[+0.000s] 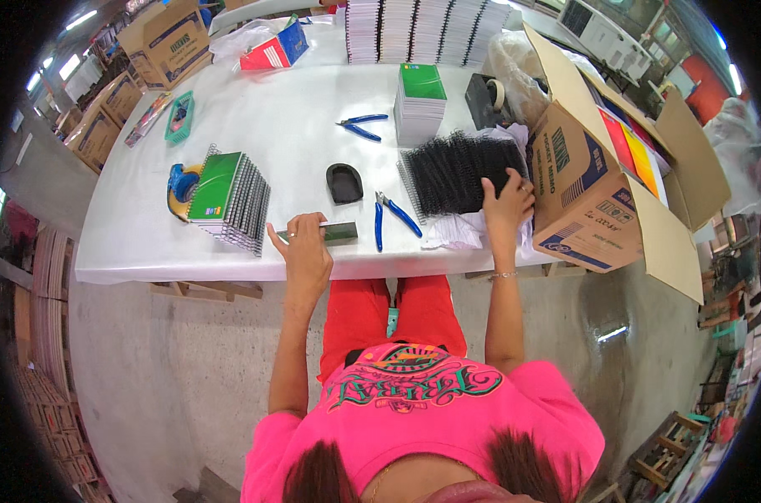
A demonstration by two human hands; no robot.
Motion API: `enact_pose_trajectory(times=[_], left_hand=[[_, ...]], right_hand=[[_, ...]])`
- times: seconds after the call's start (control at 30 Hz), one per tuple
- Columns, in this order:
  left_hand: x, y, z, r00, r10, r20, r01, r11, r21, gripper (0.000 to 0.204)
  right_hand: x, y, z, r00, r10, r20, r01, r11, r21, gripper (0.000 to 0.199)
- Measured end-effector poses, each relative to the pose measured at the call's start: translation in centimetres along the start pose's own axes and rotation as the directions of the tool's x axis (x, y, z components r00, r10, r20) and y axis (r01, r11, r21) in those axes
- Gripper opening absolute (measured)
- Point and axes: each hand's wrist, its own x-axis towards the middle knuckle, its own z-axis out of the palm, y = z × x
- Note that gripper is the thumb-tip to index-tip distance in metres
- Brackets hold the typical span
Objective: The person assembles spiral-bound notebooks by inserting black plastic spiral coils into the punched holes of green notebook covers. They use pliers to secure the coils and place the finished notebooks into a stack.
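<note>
Near the table's front edge, my left hand holds a thin memo pad on its edge, fingers closed round its left end. My right hand rests on the right side of a pile of black spiral binding coils, its fingers apart over the coils. Whether a single coil is between them cannot be made out. Two blue-handled cutting pliers lie on the table, one between my hands, one farther off. A small black holder sits between them. To the left stand green-covered, spiral-bound pads in a row.
An open carton with colourful pads is at the right edge. Behind the coils are a stack of unbound green-topped pads and a tape dispenser. Tall stacks of bound pads, a red-blue box and a green basket stand farther back.
</note>
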Motion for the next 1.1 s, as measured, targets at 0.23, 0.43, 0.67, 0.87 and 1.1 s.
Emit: enact_pose_trajectory(times=[0.23, 0.43, 0.67, 0.87, 1.1], left_hand=[[-0.2, 0.1, 0.5, 0.999, -0.038, 0.001, 0.038, 0.999, -0.017, 0.022], [-0.1, 0.7, 1.6, 0.994, -0.053, -0.093, 0.057, 0.998, 0.037, 0.036], [0.6, 1.7, 3.0, 0.97, -0.125, -0.209, 0.134, 0.99, 0.03, 0.054], [0.7, 1.5, 3.9, 0.959, -0.148, -0.242, 0.162, 0.986, 0.038, 0.056], [1.0, 1.4, 4.4, 0.943, -0.123, -0.309, 0.14, 0.99, 0.035, 0.05]], right_hand=[[-0.4, 1.9, -0.9, 0.974, -0.191, 0.118, 0.164, 0.964, 0.212, 0.052], [0.0, 1.5, -1.2, 0.973, -0.166, 0.163, 0.105, 0.938, 0.331, 0.03], [-0.2, 1.2, -0.3, 0.985, -0.169, 0.046, 0.149, 0.947, 0.284, 0.024], [-0.2, 0.9, -0.8, 0.982, -0.179, 0.068, 0.154, 0.948, 0.278, 0.023], [0.1, 0.9, 0.1, 0.992, -0.117, 0.039, 0.099, 0.943, 0.316, 0.018]])
